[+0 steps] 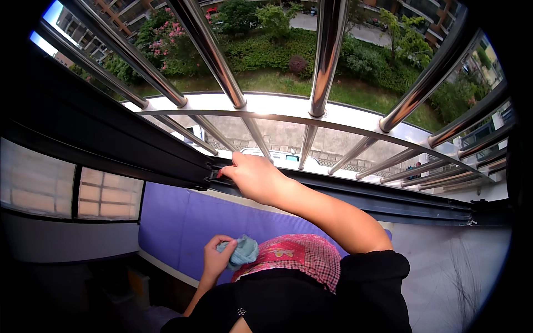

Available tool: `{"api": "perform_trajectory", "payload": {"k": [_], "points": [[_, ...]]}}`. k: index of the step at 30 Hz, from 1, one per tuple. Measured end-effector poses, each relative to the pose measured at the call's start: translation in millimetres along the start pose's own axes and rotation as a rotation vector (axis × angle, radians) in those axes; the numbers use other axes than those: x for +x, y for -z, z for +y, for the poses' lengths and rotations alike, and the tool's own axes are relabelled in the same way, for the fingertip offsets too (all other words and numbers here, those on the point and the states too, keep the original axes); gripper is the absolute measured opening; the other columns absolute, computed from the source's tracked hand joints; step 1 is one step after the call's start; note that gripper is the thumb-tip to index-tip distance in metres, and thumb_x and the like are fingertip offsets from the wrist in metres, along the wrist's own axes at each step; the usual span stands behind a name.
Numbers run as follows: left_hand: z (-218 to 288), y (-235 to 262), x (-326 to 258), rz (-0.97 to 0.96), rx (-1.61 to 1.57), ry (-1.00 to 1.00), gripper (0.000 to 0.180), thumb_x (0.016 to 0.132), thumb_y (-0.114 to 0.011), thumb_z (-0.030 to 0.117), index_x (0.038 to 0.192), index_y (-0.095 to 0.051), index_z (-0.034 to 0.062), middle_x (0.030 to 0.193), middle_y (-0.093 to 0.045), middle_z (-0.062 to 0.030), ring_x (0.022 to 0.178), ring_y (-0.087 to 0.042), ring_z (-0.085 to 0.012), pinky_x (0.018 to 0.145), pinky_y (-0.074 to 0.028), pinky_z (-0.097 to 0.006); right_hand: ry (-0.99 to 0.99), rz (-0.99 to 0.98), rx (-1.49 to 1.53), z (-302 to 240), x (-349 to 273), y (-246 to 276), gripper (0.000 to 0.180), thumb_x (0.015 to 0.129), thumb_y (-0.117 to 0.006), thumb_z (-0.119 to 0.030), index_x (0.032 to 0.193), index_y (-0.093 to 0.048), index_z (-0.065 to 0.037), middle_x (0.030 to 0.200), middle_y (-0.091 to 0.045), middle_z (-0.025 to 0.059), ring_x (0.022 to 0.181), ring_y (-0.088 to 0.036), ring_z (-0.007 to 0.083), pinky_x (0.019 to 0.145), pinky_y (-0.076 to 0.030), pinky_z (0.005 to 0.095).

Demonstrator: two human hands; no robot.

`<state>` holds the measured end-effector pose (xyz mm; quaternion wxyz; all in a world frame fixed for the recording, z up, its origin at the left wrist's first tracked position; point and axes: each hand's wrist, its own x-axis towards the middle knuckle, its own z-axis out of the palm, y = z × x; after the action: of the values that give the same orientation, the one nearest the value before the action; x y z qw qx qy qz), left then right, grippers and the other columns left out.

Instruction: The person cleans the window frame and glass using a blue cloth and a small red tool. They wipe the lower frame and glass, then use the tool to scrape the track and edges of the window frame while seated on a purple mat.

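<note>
My left hand (215,256) is low in front of my body, with its fingers and thumb closed on a crumpled grey-blue cloth (245,251). My right hand (252,176) reaches forward across to the dark window frame (355,201), at the end of the black sliding sash (127,141). Its fingers are bent and closed around something small by the sash corner. A bit of red shows at the fingertips, but what it is stays hidden. I wear a pink checked apron (302,252) over a black top.
Shiny metal bars (327,61) and a white curved rail (283,108) stand outside the window. Below lie a paved lane with parked vehicles, a lawn and bushes. Under the sill is a purple padded mat (172,222). At the left are glass panes (108,194); a pale wall (444,266) is at the right.
</note>
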<state>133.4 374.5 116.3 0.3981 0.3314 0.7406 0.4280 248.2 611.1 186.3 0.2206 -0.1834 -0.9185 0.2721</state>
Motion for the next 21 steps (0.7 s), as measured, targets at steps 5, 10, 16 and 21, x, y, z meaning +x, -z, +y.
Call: {"api": "perform_trajectory", "payload": {"k": [5,10,16,21], "points": [[-3,1,-1,0.023,-0.018,0.001,0.007,0.080,-0.066,0.006,0.081,-0.061,0.0009,0.078,-0.060,-0.0015,0.075,-0.054,-0.0076,0.069,-0.043,-0.023,-0.014,-0.017,0.012,0,-5,4,0.023,0.081,-0.052,-0.007,0.101,-0.062,-0.006,0.086,-0.051,0.0164,0.079,-0.058,0.0330,0.070,-0.048,0.0404],[-7,2,-3,-0.003,-0.043,0.024,0.007,0.080,-0.066,0.006,0.082,-0.061,0.0010,0.078,-0.060,-0.0014,0.076,-0.054,-0.0075,0.070,-0.043,-0.023,-0.038,-0.016,0.021,1,-5,-3,0.023,0.080,-0.053,-0.007,0.101,-0.062,-0.008,0.088,-0.051,0.0162,0.079,-0.058,0.0337,0.070,-0.048,0.0412],[-2,1,-3,0.022,-0.029,-0.033,0.010,0.080,-0.067,0.008,0.082,-0.062,0.0004,0.077,-0.061,-0.0014,0.073,-0.054,-0.0071,0.067,-0.045,-0.023,-0.071,-0.012,0.020,-4,-6,7,0.026,0.079,-0.054,-0.006,0.104,-0.061,-0.011,0.088,-0.049,0.0158,0.078,-0.057,0.0339,0.069,-0.048,0.0408],[-6,2,-5,0.010,-0.049,-0.009,0.010,0.080,-0.068,0.009,0.083,-0.062,0.0006,0.077,-0.061,-0.0013,0.073,-0.055,-0.0069,0.067,-0.045,-0.023,-0.074,-0.037,-0.003,-9,-11,15,0.022,0.079,-0.051,-0.003,0.098,-0.062,-0.005,0.088,-0.051,0.0177,0.078,-0.059,0.0336,0.068,-0.050,0.0402]]}}
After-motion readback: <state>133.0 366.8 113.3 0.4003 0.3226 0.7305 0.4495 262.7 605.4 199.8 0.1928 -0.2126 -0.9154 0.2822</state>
